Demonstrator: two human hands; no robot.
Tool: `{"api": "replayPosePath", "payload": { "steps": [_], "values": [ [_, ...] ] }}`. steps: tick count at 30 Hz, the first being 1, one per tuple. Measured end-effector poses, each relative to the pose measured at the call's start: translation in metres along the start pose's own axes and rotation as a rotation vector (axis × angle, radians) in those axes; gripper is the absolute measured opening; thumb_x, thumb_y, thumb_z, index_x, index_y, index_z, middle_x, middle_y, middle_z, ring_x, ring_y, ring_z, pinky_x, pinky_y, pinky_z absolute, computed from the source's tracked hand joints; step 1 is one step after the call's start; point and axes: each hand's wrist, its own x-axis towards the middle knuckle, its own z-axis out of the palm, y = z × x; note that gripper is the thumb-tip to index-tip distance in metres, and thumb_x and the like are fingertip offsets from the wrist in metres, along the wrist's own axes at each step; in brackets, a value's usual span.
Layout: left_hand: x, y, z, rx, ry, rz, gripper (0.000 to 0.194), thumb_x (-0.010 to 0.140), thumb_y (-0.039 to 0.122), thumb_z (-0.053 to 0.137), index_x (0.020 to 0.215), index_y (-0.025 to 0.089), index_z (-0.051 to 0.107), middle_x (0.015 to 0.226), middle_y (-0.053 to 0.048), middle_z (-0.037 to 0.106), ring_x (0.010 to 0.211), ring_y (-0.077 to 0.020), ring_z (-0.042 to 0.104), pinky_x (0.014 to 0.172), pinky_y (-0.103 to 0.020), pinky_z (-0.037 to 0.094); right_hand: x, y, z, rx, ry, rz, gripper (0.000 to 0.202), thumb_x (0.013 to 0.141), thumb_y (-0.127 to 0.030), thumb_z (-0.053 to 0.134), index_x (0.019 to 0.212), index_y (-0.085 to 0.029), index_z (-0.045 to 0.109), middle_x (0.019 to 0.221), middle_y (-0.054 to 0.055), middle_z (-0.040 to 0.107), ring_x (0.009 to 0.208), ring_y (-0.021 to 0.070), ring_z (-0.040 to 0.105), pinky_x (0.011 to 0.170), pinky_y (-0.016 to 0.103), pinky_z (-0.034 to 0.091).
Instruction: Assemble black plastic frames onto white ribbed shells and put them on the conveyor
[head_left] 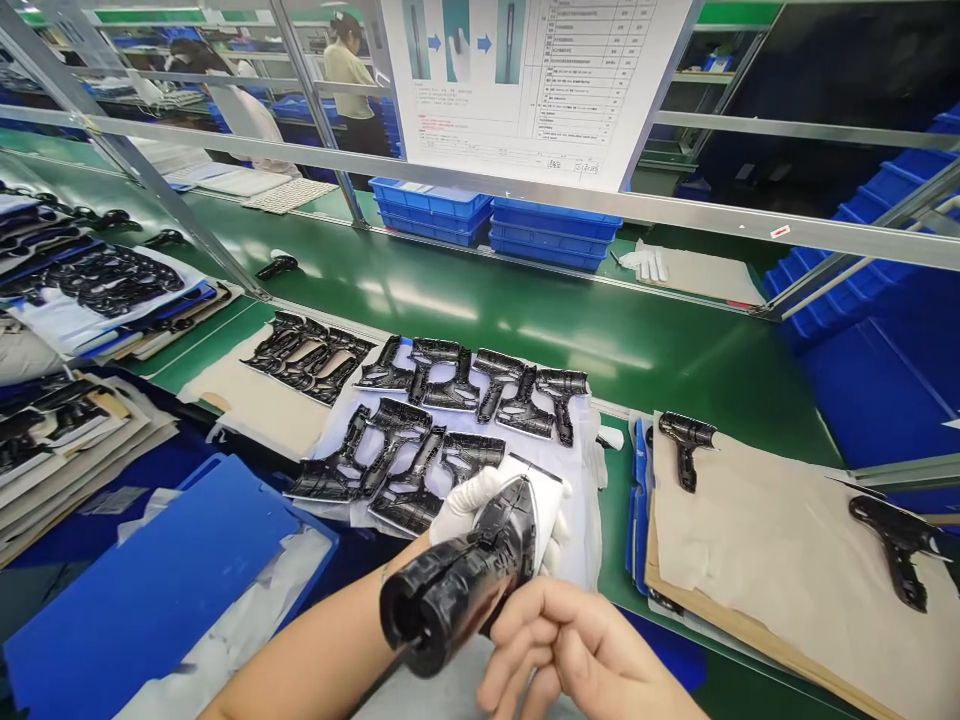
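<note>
gloved left hand (463,505) partly hidden behind the black housing (491,560), both forearms (322,640) cut off below, posted sheet (517,100) cropped at the top, its small print unreadable from here, stacked sheets (82,460) cut off at left, far workers (347,65) partly hidden by rails (480,178)

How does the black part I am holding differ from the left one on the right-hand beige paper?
The held part is raised, while the left part lies on the beige paper. The held part points its round open end at the camera; the left part shows its side. Both are black and glossy.
</note>
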Motion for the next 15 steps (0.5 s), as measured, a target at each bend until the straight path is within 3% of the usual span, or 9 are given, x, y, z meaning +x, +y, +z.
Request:
{"api": "replayPosePath", "payload": {
  "steps": [6, 8, 11, 15],
  "values": [
    [-0.01, 0.008, 0.012, 0.031, 0.083, 0.114, 0.057, 0.065, 0.06, 0.077, 0.086, 0.008, 0.071, 0.067, -0.01, 0.069, 0.061, -0.0206, 0.063, 0.057, -0.03, 0.047, -0.009, 0.011, -0.014, 0.1, 0.007, -0.049, 0.065, 0.088, -0.072, 0.051, 0.095, -0.011, 0.073, 0.085, 0.013, 0.076, 0.075, 0.0155, 0.072, 0.068, 0.021, 0.053],
    [-0.015, 0.015, 0.017, 0.11, 0.124, 0.211, 0.055, 0.06, 0.046, 0.087, 0.097, 0.01, 0.069, 0.079, -0.01, 0.071, 0.071, -0.0223, 0.066, 0.063, -0.031, 0.05, -0.012, 0.015, -0.015, 0.265, 0.02, 0.017, 0.072, 0.09, -0.073, 0.047, 0.094, -0.008, 0.075, 0.082, 0.014, 0.076, 0.075, 0.0145, 0.072, 0.071, 0.02, 0.053],
    [-0.021, 0.025, 0.021, 0.387, 0.182, 0.437, 0.067, 0.055, 0.028, 0.093, 0.114, 0.016, 0.065, 0.106, -0.011, 0.07, 0.093, -0.0277, 0.067, 0.082, -0.038, 0.054, -0.012, 0.019, -0.014, 0.486, -0.008, 0.087, 0.068, 0.089, -0.07, 0.054, 0.106, -0.007, 0.073, 0.085, 0.014, 0.077, 0.073, 0.0124, 0.074, 0.07, 0.017, 0.053],
    [-0.024, 0.031, 0.022, 0.655, 0.206, 0.638, 0.074, 0.049, 0.014, 0.093, 0.118, 0.019, 0.065, 0.122, -0.012, 0.066, 0.111, -0.0315, 0.064, 0.1, -0.044, 0.048, -0.009, 0.021, -0.01, 0.398, 0.173, -0.023, 0.043, 0.092, -0.052, 0.064, 0.112, -0.014, 0.068, 0.08, 0.007, 0.075, 0.056, 0.0091, 0.068, 0.053, 0.015, 0.049]
  ]
}}
